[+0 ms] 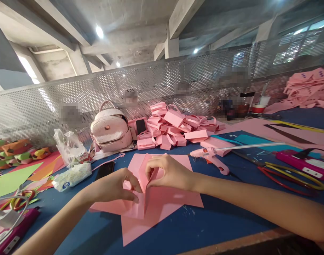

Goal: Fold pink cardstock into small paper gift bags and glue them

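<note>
A folded pink paper piece (135, 207) stands partly upright on flat pink sheets (167, 212) at the middle of the blue table. My left hand (118, 187) pinches its left part, thumb in front and fingers behind. With thumb and fingers closed on the upper right part of the same piece, my right hand (166, 171) is close beside the left. Some fingertips are hidden by the paper. To the right of my right hand lies a pink glue gun (211, 156) with a long clear stick in its back.
Behind are a pale backpack (110, 129), a heap of pink paper boxes (175, 124) and a mesh partition (151, 81). Scissors (291, 175) and a magenta power strip (305, 163) lie right. Plastic bags (71, 148), a dark phone (105, 170) and another power strip (16, 230) are left.
</note>
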`<action>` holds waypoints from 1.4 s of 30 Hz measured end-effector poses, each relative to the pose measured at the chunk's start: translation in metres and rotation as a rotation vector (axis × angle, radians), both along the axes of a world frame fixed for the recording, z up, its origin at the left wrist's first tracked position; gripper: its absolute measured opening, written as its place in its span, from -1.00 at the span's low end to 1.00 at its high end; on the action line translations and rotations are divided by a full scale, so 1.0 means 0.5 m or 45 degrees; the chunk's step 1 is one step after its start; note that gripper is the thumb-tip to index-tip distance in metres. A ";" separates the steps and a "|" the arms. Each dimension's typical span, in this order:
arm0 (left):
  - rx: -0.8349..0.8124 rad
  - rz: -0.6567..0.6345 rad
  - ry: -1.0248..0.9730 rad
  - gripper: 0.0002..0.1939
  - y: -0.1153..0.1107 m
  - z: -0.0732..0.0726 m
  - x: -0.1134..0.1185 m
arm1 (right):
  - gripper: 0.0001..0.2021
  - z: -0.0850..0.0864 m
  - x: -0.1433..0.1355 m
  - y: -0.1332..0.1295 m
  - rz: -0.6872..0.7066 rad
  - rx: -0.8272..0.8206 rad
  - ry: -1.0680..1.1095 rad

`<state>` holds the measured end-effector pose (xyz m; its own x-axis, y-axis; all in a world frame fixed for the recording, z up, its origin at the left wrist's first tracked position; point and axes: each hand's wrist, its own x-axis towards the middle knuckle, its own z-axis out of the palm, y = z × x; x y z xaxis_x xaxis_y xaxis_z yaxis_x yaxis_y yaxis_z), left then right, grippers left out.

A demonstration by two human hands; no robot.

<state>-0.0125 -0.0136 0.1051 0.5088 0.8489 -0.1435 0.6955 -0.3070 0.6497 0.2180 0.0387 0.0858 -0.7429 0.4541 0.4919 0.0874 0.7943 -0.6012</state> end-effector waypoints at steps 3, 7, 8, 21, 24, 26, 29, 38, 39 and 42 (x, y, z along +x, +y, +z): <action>0.026 0.010 0.006 -0.79 0.002 -0.004 -0.005 | -0.84 0.002 0.000 0.002 -0.005 0.057 -0.024; 0.072 -0.012 -0.027 -0.79 0.006 -0.015 -0.013 | -0.88 0.004 0.003 0.003 -0.015 0.149 -0.085; 0.077 -0.020 -0.035 -0.79 0.006 -0.016 -0.013 | -0.89 0.005 0.004 0.003 -0.018 0.174 -0.093; 0.105 -0.092 0.059 -0.86 -0.001 0.008 0.018 | -0.94 0.012 0.008 0.006 -0.003 0.554 -0.253; 0.210 -0.118 0.173 -0.88 -0.007 0.016 0.029 | -0.93 0.014 0.012 0.009 -0.033 0.534 -0.290; 0.340 -0.110 0.267 -0.92 -0.012 0.020 0.035 | -0.92 0.012 0.019 0.012 -0.056 0.558 -0.296; 0.494 -0.070 0.418 -0.97 -0.016 0.025 0.042 | -0.89 0.000 0.035 0.015 -0.093 0.745 -0.282; 0.606 -0.105 0.592 -0.84 0.003 -0.031 0.065 | -0.70 -0.088 0.081 0.006 -0.179 1.084 -0.332; 0.615 -0.119 0.569 -0.83 0.004 -0.041 0.068 | -0.71 -0.094 0.084 0.003 -0.175 1.085 -0.351; 0.613 -0.152 0.537 -0.80 0.006 -0.062 0.075 | -0.73 -0.104 0.088 -0.005 -0.153 1.057 -0.407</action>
<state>0.0249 -0.0104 0.0740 0.5866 0.8093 0.0308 0.8039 -0.5865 0.0988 0.2620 0.0361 0.0336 -0.8711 0.1275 0.4744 0.2624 0.9371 0.2301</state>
